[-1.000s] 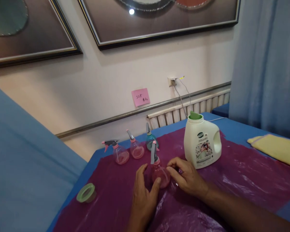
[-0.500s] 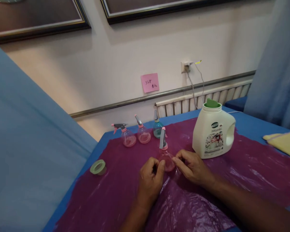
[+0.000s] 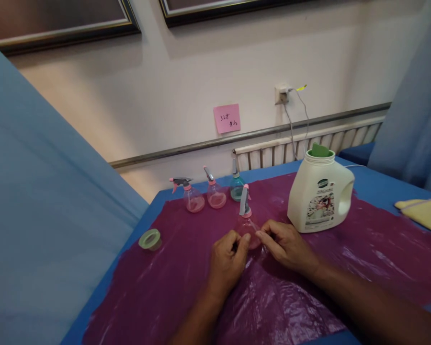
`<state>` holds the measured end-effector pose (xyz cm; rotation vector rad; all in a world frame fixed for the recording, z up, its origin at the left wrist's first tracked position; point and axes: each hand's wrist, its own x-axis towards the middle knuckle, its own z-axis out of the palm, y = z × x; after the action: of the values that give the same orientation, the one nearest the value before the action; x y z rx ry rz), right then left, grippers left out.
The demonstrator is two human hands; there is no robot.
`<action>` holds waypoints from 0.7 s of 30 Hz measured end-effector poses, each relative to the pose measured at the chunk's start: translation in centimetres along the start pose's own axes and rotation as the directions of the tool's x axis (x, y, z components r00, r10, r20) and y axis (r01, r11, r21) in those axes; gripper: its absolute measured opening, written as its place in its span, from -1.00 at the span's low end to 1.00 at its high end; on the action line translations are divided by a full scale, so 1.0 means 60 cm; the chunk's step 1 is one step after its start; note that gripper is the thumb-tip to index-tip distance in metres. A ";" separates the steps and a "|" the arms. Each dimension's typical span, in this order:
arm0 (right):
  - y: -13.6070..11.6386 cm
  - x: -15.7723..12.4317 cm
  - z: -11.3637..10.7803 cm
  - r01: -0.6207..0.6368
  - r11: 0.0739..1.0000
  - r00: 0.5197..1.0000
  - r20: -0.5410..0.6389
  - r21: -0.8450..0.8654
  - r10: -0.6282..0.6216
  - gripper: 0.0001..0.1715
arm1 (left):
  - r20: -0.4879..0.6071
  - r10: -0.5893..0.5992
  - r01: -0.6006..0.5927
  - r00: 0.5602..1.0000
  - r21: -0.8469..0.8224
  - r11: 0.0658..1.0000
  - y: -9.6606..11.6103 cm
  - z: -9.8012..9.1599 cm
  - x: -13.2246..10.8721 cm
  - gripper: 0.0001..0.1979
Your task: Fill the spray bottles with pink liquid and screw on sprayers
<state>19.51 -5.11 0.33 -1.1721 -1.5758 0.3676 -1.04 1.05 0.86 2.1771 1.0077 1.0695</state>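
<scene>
A small clear spray bottle (image 3: 251,229) with a pink collar and a grey trigger head stands upright on the purple plastic sheet (image 3: 172,278). My left hand (image 3: 229,258) is closed at the bottle's near left side, its thumb against the lower body. From the right, my right hand (image 3: 287,244) pinches at the bottle's lower right side, fingers curled in. The fingers cover part of the bottle's base. Behind it stand two pink-tinted spray bottles (image 3: 194,202) (image 3: 216,197) with liquid low inside, and a teal spray bottle (image 3: 237,190).
A cream detergent jug (image 3: 316,191) with a green piece in its mouth stands to the right. On the left lies a pale green cap (image 3: 150,239). A yellow cloth (image 3: 425,213) is at the far right; a blue curtain (image 3: 39,215) hangs on the left.
The view has shifted slightly, so the table things appear a little higher and further right. Both hands stay at the same spray bottle, with hardly any movement.
</scene>
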 end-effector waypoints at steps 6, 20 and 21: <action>0.000 -0.006 0.006 0.032 0.999 0.999 0.012 -0.013 -0.032 -0.66 | 0.025 0.095 -0.095 0.995 0.016 0.995 0.012 -0.006 -0.009 -0.68; -0.014 -0.012 0.015 0.367 0.865 0.922 0.011 -0.342 -0.386 0.15 | 0.072 0.310 -0.317 0.948 0.276 0.907 0.021 -0.016 -0.023 -0.07; -0.012 -0.011 0.016 0.364 0.863 0.923 0.010 -0.352 -0.385 0.16 | 0.075 0.305 -0.314 0.949 0.297 0.902 0.018 -0.016 -0.023 -0.07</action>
<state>18.29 -5.65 0.16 -1.0884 -1.8171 -0.2130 -1.96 -0.58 1.57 2.6683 0.8804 1.0738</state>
